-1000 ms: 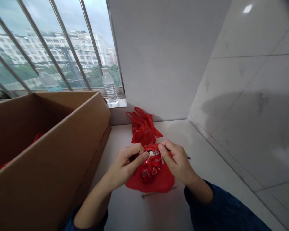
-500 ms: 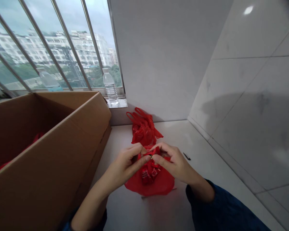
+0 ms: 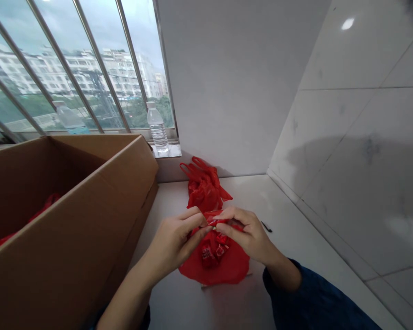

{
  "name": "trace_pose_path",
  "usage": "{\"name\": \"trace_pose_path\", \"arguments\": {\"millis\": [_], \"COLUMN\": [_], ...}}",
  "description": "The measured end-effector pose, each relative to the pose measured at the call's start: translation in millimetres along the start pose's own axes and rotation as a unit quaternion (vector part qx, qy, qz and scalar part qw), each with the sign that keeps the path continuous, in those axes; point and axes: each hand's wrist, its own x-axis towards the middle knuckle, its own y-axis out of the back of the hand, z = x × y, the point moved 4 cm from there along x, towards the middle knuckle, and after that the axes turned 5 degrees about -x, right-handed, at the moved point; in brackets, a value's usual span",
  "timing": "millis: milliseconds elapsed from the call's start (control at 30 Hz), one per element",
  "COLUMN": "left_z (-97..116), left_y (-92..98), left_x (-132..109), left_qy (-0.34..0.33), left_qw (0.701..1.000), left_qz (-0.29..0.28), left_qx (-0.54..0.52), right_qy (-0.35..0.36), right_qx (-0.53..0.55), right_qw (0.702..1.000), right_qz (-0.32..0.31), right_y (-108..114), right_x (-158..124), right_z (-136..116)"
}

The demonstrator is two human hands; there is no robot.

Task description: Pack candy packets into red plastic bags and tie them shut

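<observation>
At lower centre of the frame, the left hand (image 3: 174, 240) and right hand (image 3: 248, 233) meet, their fingers (image 3: 196, 221) narrowly pinching a small red packet (image 3: 215, 222) from both sides, just above a red bag (image 3: 215, 270) on the table (image 3: 296, 215). A 2nd red bag (image 3: 203, 188) lies touching it, farther back; a cardboard box (image 3: 72, 220) fills the left side.

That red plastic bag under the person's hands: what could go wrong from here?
The small red packet pinched between the left hand and right hand might slip and drop among the similar packets in the thin red bag. That bag might also tear if tugged, spilling packets onto the white counter.
</observation>
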Motion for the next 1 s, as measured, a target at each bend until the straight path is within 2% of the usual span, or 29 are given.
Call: {"name": "trace_pose_path", "arguments": {"millis": [267,433,500,567,667,767,833,900,1000], "left_z": [-2,-2,-2,1,7,12,14,15,16], "left_y": [-3.0,0.7,6.2,12.5,17.8,17.3,16.0,15.5,16.1], "left_x": [2,2,0,-1,-4,-4,-4,-3,-2], "left_qy": [0.027,0.042,0.049,0.042,0.007,-0.011,-0.016,-0.019,-0.012], "left_qw": [0.999,0.999,0.999,0.999,0.999,1.0,1.0,1.0,1.0], "left_qz": [-0.017,-0.026,-0.009,0.016,0.031,0.022,0.016,0.014,0.014], "left_qx": [-0.035,-0.012,0.003,0.006,-0.006,-0.007,-0.003,0.003,0.012], "right_qy": [-0.062,-0.007,0.004,-0.015,-0.033,-0.034,-0.055,-0.08,-0.111], "right_qx": [0.018,0.009,-0.024,-0.086,-0.193,-0.298,-0.349,-0.363,-0.371], "right_qw": [0.997,1.0,1.0,0.996,0.972,0.928,0.908,0.905,0.904], "right_qz": [-0.033,-0.024,-0.007,-0.019,-0.129,-0.222,-0.226,-0.207,-0.18], "right_y": [3,11,18,22,12,-9,-19,-23,-14], "right_x": [-2,1,1,-1,-7,-12,-10,-6,-1], "right_z": [6,-2,-5,-5,3,19,28,33,33]}}
